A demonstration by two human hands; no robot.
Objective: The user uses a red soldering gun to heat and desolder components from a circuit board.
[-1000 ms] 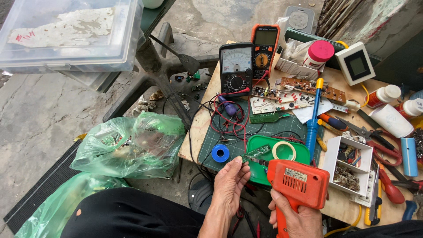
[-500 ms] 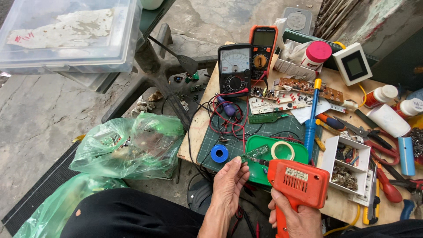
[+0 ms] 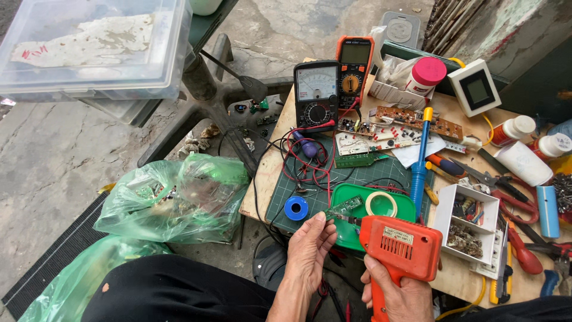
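Orange soldering gun (image 3: 400,245) sits gripped in the right hand (image 3: 398,293), its tip meeting a small green circuit board (image 3: 344,207) pinched by the left hand (image 3: 310,245) just beside, above a green tray (image 3: 357,206).

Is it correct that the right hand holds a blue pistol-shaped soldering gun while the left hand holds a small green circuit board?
Not quite. In the head view the pistol-shaped soldering gun in the right hand is orange, not blue. The left hand does hold the small green circuit board.

soldering gun (image 3: 400,247): glossy orange plastic | tray (image 3: 351,235): smooth green plastic | bags (image 3: 179,197): thin crinkled plastic | tabletop (image 3: 271,161): bare wood
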